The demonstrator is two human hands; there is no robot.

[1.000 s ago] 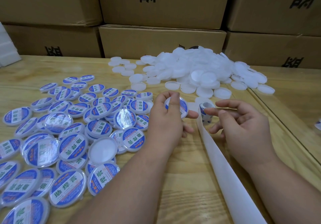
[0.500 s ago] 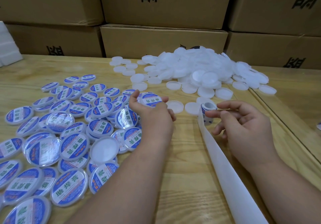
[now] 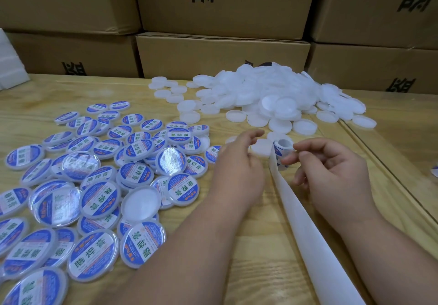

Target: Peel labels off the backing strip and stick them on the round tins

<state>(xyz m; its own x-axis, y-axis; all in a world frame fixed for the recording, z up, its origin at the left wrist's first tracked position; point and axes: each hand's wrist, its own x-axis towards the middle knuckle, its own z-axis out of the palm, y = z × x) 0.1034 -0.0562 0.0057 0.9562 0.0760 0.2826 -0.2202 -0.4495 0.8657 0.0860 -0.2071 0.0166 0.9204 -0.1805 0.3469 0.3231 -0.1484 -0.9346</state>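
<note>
Stacked cardboard boxes [image 3: 220,4] with big black characters wall off the far side, and the wooden table [image 3: 258,252] runs up to them. Far right of centre there's a heap of plain white tins [image 3: 279,96] with no labels. On the left is a big spread of labelled tins [image 3: 99,176], blue and white stickers up, some overlapping.

My left hand [image 3: 239,174] hovers just near of a blank tin [image 3: 260,148], fingers loosely spread, grip apart and holding nothing. My right hand [image 3: 331,176] is just right of the label roll [image 3: 283,153], fingers curled, fingertips at the roll's edge. Honestly can't tell if that grip has actually pinched a label. The white backing strip [image 3: 308,233] trails from the roll toward me, between my forearms.
</note>
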